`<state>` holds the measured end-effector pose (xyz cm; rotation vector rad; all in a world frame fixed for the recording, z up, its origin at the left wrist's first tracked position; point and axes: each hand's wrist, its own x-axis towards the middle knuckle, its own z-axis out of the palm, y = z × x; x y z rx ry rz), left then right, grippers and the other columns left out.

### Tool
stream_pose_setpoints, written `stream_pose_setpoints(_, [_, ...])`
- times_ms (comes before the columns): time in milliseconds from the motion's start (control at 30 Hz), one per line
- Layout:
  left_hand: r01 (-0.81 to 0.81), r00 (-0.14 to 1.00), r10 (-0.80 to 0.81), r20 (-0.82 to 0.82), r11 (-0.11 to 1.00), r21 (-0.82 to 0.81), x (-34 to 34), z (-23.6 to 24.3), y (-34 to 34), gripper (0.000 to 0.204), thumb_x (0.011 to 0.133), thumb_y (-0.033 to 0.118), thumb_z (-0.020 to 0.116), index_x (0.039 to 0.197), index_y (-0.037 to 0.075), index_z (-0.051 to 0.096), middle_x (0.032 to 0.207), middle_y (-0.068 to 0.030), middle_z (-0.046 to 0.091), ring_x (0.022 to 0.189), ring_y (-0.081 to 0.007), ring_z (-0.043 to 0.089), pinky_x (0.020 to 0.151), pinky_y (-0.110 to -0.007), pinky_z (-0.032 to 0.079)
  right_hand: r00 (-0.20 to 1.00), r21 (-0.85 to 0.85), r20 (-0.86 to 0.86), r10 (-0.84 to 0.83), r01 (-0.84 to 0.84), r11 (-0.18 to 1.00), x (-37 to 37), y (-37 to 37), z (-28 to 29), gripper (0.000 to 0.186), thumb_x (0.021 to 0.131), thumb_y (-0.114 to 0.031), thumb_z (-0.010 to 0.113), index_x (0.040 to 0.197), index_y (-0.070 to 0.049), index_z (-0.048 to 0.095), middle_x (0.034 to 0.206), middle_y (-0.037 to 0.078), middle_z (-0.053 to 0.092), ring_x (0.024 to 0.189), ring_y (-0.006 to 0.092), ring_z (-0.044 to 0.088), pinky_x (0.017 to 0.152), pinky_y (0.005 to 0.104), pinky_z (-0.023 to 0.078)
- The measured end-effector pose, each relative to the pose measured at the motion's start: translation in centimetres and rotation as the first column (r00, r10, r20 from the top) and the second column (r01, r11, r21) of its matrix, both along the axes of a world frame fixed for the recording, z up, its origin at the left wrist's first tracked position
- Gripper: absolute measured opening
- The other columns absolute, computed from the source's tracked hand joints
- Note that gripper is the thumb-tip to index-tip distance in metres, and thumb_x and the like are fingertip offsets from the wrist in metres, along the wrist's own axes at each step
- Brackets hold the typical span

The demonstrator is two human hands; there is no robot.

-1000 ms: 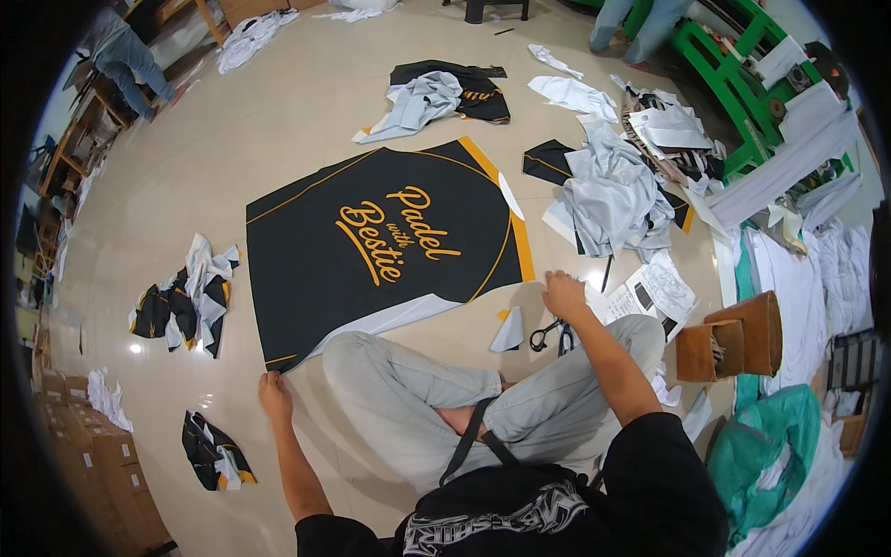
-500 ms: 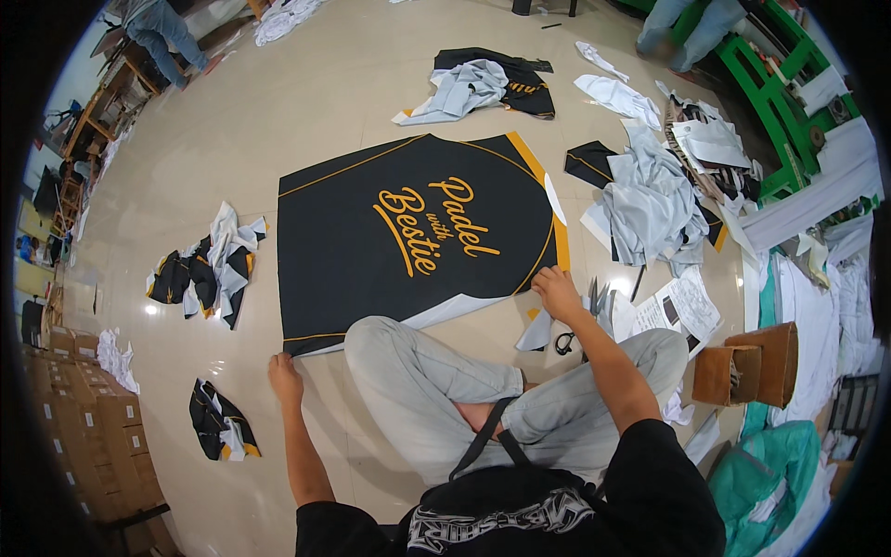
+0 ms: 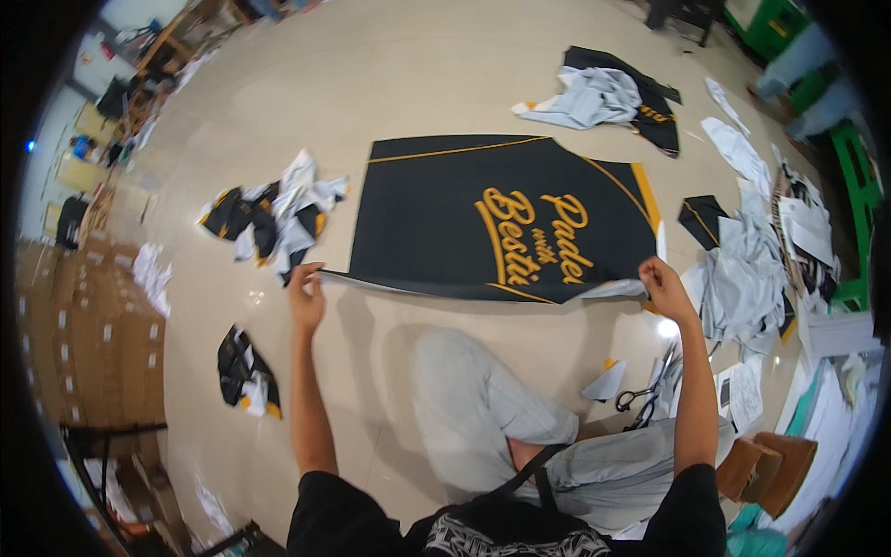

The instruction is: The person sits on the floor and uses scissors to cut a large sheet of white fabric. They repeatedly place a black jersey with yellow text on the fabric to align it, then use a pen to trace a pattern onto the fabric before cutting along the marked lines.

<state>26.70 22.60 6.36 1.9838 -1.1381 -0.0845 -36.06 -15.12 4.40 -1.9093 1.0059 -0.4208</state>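
Note:
A black fabric panel (image 3: 427,213) with yellow lettering, yellow piping lines and a pale underside lies before me, its far part on the floor. The near edge is lifted and folded back slightly. Near its left corner, my left hand (image 3: 307,292) is closed in a pinch on the cloth. My right hand (image 3: 665,290) pinches the right end of the same edge, beside the yellow border. Below the right hand, scissors (image 3: 640,397) with dark handles lie on the floor, partly behind my forearm. A small grey-and-yellow scrap (image 3: 605,381) lies next to them.
Black, white and yellow scraps (image 3: 269,218) lie to the left, with a smaller bundle (image 3: 243,371) nearer me. Grey and black cloth (image 3: 594,97) lies beyond the panel. More grey cloth (image 3: 742,274) is heaped right. Cardboard boxes (image 3: 83,343) stand at left; an open carton (image 3: 766,469) is near right.
Both hands have raised the panel's near edge and moved it away from my knees. The view has shifted left, so things appear further right. The lettering is now partly folded out of sight.

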Motion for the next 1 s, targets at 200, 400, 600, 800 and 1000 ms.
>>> stream_pose_setpoints(200, [0.041, 0.963, -0.077, -0.259, 0.989, -0.144, 8.3, -0.3, -13.5, 0.008, 0.103, 0.01, 0.06, 0.104, 0.001, 0.061, 0.091, 0.0011, 0.061, 0.085, -0.0069, 0.054, 0.075, -0.023, 0.043, 0.999, 0.019, -0.045, 0.011, -0.01, 1.0, 6.1, -12.5, 0.5, 0.011, 0.101, -0.012, 0.062, 0.1, -0.001, 0.063, 0.071, -0.005, 0.054, 0.062, 0.0047, 0.043, 0.056, 0.0257, 0.036])
stream_pose_setpoints(400, [-0.059, 0.983, 0.075, -0.169, 0.994, 0.095, 16.0, -8.6, -28.0, 0.012, 0.102, 0.012, 0.059, 0.103, 0.001, 0.062, 0.087, -0.0038, 0.063, 0.08, -0.0119, 0.058, 0.075, -0.027, 0.048, 0.986, -0.002, -0.159, -0.052, 0.052, 0.999, 10.9, -22.9, -5.3, 0.018, 0.099, -0.017, 0.067, 0.1, 0.0, 0.067, 0.067, 0.0, 0.06, 0.06, 0.0082, 0.05, 0.055, 0.03, 0.039])
stream_pose_setpoints(600, [-0.189, 0.982, 0.182, 0.05, 0.962, 0.198, 16.1, -14.9, -32.8, 0.014, 0.098, 0.012, 0.058, 0.104, 0.0, 0.063, 0.086, -0.0135, 0.069, 0.079, -0.0231, 0.068, 0.073, -0.036, 0.053, 0.903, -0.082, -0.406, -0.137, 0.113, 0.99, 12.2, -26.0, -6.1, 0.025, 0.092, -0.023, 0.074, 0.099, 0.0, 0.069, 0.07, 0.007, 0.067, 0.063, 0.0121, 0.059, 0.059, 0.0313, 0.045])
stream_pose_setpoints(800, [-0.237, 0.961, 0.211, 0.179, 0.961, 0.144, 16.4, -15.3, -34.7, 0.015, 0.097, 0.011, 0.056, 0.104, -0.002, 0.062, 0.086, -0.0184, 0.071, 0.079, -0.0321, 0.071, 0.073, -0.041, 0.055, 0.967, 0.064, -0.251, -0.047, 0.064, 0.996, 8.1, -26.0, -5.4, 0.019, 0.088, -0.016, 0.076, 0.092, 0.002, 0.072, 0.076, 0.006, 0.07, 0.07, 0.012, 0.061, 0.066, 0.0289, 0.048])
stream_pose_setpoints(1000, [-0.231, 0.954, 0.181, 0.239, 0.952, 0.203, 15.0, -14.2, -36.3, 0.017, 0.098, 0.013, 0.054, 0.105, -0.001, 0.06, 0.091, -0.0224, 0.072, 0.085, -0.0405, 0.071, 0.076, -0.045, 0.055, 0.923, -0.048, -0.223, -0.313, 0.31, 0.949, 7.3, -27.2, -6.1, 0.015, 0.09, -0.01, 0.073, 0.096, 0.004, 0.074, 0.08, 0.006, 0.071, 0.072, 0.0108, 0.061, 0.069, 0.0278, 0.048])
